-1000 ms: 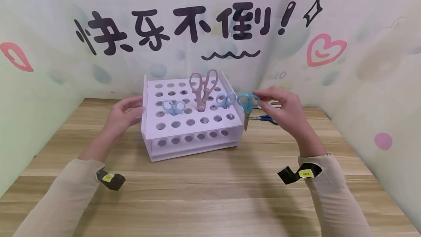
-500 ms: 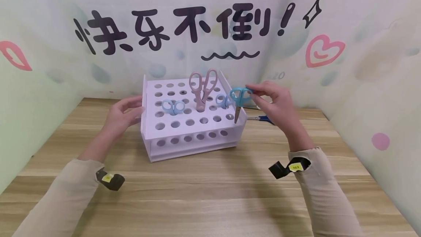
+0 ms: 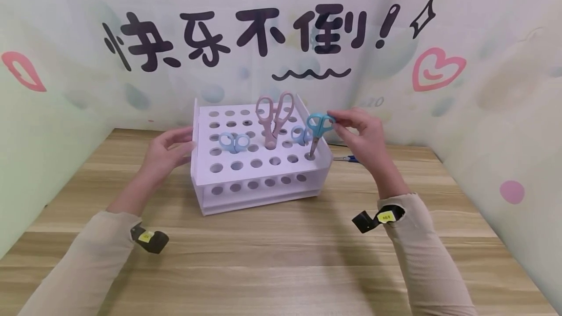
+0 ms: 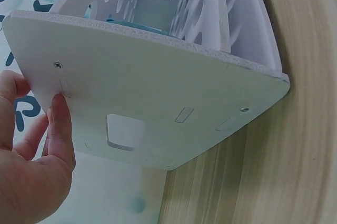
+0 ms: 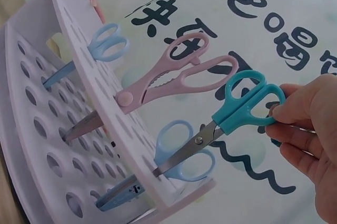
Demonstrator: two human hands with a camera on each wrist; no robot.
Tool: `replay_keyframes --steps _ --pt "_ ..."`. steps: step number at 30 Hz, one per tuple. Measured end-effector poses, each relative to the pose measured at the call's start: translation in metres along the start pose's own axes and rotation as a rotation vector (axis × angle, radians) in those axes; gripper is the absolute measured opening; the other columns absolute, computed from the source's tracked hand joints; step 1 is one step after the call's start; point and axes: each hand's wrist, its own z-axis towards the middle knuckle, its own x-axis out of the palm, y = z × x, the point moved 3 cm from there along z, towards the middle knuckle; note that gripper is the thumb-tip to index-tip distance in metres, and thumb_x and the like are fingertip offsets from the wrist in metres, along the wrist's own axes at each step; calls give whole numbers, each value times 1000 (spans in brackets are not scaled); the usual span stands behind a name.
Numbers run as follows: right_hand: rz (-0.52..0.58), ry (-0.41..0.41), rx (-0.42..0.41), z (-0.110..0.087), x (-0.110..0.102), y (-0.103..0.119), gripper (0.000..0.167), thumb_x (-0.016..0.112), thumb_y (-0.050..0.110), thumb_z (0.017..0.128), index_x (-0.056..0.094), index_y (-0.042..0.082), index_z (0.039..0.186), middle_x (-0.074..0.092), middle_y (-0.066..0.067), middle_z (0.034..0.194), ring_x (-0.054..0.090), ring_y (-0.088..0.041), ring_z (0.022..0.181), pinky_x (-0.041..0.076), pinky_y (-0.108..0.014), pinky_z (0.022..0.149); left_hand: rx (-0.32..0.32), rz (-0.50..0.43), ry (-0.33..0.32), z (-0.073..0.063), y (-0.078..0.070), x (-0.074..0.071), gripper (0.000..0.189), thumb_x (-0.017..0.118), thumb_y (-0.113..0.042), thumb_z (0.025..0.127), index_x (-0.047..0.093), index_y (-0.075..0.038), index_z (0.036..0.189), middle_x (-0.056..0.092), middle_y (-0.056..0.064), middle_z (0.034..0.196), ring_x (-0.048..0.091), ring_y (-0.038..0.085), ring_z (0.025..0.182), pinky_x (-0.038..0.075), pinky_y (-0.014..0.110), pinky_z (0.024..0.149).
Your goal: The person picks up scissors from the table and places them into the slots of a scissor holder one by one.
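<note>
A white rack (image 3: 237, 175) with rows of round holes stands on the table. My right hand (image 3: 363, 133) pinches a handle loop of teal scissors (image 5: 245, 105). They tilt with blades down, the tips at a hole in the rack's front right corner. My left hand (image 3: 166, 151) touches the rack's left side panel (image 4: 158, 71) with its fingers fairly straight. Pink scissors (image 3: 271, 126) stand in a middle hole with handles spread. Light blue scissors (image 3: 234, 143) sit in a hole to their left, and another light blue pair (image 5: 181, 153) is near the teal ones.
Dark blue scissors (image 3: 349, 159) lie on the wooden table (image 3: 263, 262) right of the rack, partly hidden by my right hand. A printed cloth (image 3: 219, 82) with black lettering hangs close behind the rack.
My right hand has brought the teal scissors left and over the rack, from beside its right edge to the corner hole. My left hand stays at the side panel.
</note>
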Motion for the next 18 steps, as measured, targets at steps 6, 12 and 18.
replay_keyframes --steps 6,12,18 --pt "15 25 17 -2 7 -11 23 61 -5 83 67 0 105 66 -9 99 61 -14 85 52 -19 80 -2 13 -4 0 0 0 53 62 -12 87 41 4 132 49 3 105 57 4 88 54 21 74" --pt "23 67 83 -4 11 -21 23 61 -2 85 67 2 107 65 -10 101 61 -15 87 52 -21 79 2 -6 -1 0 0 0 52 63 -11 87 41 5 132 49 4 105 58 4 87 54 21 74" --pt "69 89 131 -7 13 -31 23 61 -3 85 67 0 107 66 -13 100 61 -19 86 52 -22 80 5 -16 -1 0 0 0 51 63 -10 87 42 5 131 49 3 104 58 4 86 55 21 74"
